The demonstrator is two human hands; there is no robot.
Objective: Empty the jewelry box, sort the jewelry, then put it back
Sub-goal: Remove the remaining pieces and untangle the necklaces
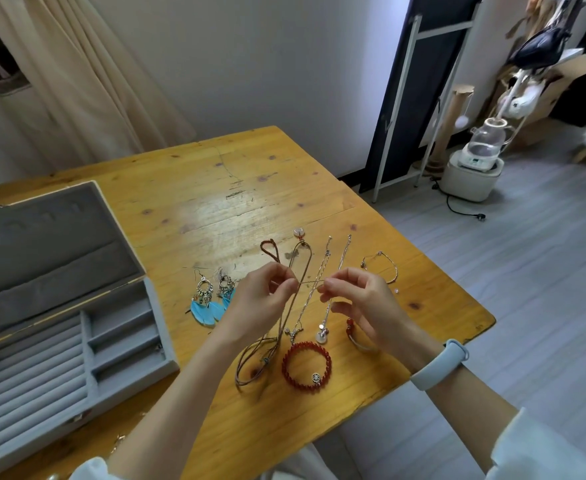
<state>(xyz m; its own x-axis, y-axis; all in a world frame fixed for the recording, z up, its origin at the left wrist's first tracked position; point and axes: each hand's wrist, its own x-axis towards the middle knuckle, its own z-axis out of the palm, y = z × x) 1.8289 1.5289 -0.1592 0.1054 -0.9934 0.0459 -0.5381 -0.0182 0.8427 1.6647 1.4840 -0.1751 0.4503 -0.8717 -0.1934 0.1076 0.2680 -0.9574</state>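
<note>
The grey-lined jewelry box [125, 341] lies open at the table's left, its compartments bare. My left hand [260, 299] and my right hand [360, 299] pinch the two ends of a thin chain [310, 284] stretched between them above the table. Beneath them lie a brown cord necklace [286, 306], two silver pendant necklaces [326, 261], a red bead bracelet [306, 365], a red and silver bangle [355, 337] and a thin silver bracelet [385, 265]. Two blue feather earrings [208, 299] rest left of my left hand.
The wooden table [215, 202] ends close to my right, with grey floor beyond. A white appliance [475, 168] with a loose power cord and a dark framed panel [412, 98] stand on the floor at the back right. A small brown braided loop [270, 249] lies mid-table.
</note>
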